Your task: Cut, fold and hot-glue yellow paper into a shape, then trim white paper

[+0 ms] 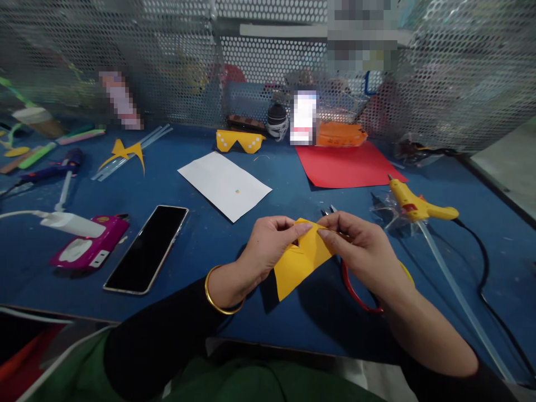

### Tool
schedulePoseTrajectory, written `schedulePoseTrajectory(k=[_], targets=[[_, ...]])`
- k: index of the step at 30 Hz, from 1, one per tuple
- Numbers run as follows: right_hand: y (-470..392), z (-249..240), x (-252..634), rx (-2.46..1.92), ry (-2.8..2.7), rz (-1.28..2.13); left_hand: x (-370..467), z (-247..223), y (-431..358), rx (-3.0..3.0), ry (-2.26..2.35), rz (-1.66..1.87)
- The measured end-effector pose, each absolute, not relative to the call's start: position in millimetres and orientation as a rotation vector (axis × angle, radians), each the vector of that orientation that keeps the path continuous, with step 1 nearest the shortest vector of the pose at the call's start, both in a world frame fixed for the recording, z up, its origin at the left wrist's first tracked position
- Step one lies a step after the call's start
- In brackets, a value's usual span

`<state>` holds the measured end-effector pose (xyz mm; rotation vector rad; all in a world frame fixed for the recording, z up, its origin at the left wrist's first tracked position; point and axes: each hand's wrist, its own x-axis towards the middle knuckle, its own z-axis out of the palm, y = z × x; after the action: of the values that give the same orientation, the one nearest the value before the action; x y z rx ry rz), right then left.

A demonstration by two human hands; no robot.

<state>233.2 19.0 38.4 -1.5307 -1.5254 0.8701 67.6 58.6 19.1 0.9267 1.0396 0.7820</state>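
Observation:
A piece of yellow paper (304, 262) with a small cut-out hole is held up between both hands, just above the blue table. My left hand (268, 245) pinches its upper left side between thumb and fingers, close to the hole. At the upper right corner, my right hand (364, 245) grips the same sheet with thumb and forefinger. Beneath the right hand lies a pair of scissors (349, 285) with red handles, partly hidden; the metal tips show just beyond the fingers. Yellow paper glasses (239, 142) with white squares stand farther back.
White paper (224, 187) and red paper (347, 170) lie on the blue table (209, 251). At right is a yellow glue gun (419, 205) with a long glue stick and cord. Left are a black phone (146, 251), a magenta power strip (90, 245) and a dark blue glue gun (54, 170).

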Motion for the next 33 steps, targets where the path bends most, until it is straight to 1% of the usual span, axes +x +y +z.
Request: schedulePoseTrajectory(k=[14,17,22,27,33], targets=[[18,38,231,-1.54,-1.573,0.808,69,20,59,0.982,1.069,0.767],[18,37,233,-1.52,-1.532,0.837,69,20,59,0.95,1.026,0.785],[18,35,236,-1.545,-1.479,0.858,69,19,62,0.895,0.969,0.925],[18,36,236,-1.546,-1.479,0.874,69,16,68,0.891,1.048,1.115],[18,37,236,-1.551,-1.476,0.869,66,14,69,0.875,1.031,1.082]])
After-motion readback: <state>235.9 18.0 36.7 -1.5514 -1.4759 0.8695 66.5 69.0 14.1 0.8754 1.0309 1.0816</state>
